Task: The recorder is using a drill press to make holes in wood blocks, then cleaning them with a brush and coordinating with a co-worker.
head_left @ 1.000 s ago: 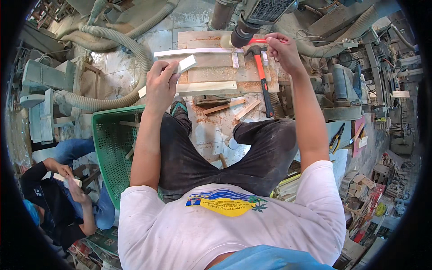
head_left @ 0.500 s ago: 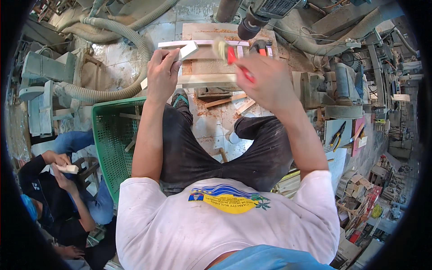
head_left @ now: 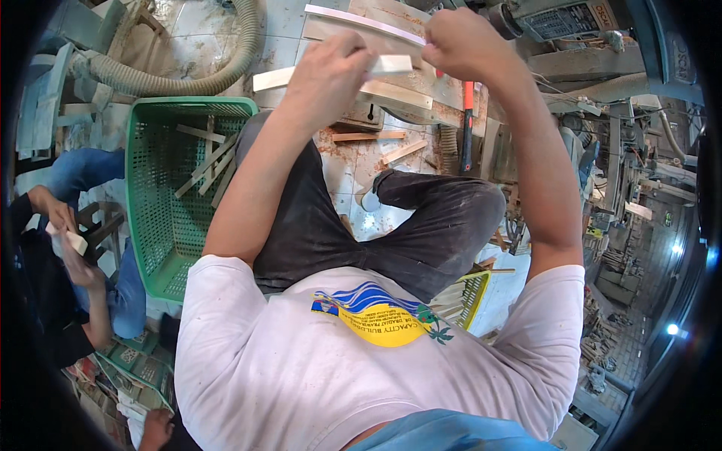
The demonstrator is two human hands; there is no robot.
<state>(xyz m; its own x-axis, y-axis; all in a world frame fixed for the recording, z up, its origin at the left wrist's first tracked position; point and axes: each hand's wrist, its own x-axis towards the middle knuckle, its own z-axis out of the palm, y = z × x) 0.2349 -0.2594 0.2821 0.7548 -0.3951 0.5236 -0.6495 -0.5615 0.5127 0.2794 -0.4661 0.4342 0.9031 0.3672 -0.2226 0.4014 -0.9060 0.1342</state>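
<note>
My left hand (head_left: pixel 323 79) is closed around a pale wooden strip (head_left: pixel 392 65), whose ends show on both sides of the fist. To the right of it, over the board, my right hand (head_left: pixel 462 45) is curled shut at the upper edge of the view; what its fingers hold, if anything, is hidden. A red bit (head_left: pixel 438 73) peeks out just below it. Under the hands lies a wood-dusted board (head_left: pixel 444 94) carrying a white strip (head_left: pixel 361 23) and a pale wooden bar (head_left: pixel 402 95). A red-and-black tool handle (head_left: pixel 467 128) hangs over the board's near edge.
A green plastic basket (head_left: pixel 135 195) with several wooden sticks stands at my left. Beyond it a co-worker (head_left: pixel 68 233) handles a small wood block. A ribbed hose (head_left: pixel 180 79) curves at far left, and machinery (head_left: pixel 571 26) rises at upper right. Offcuts (head_left: pixel 368 136) lie on the tiled floor.
The view has turned rightward. My right hand held a red-handled brush in plain sight; that brush is no longer clearly visible. The wooden strip in my left hand now lies more nearly level.
</note>
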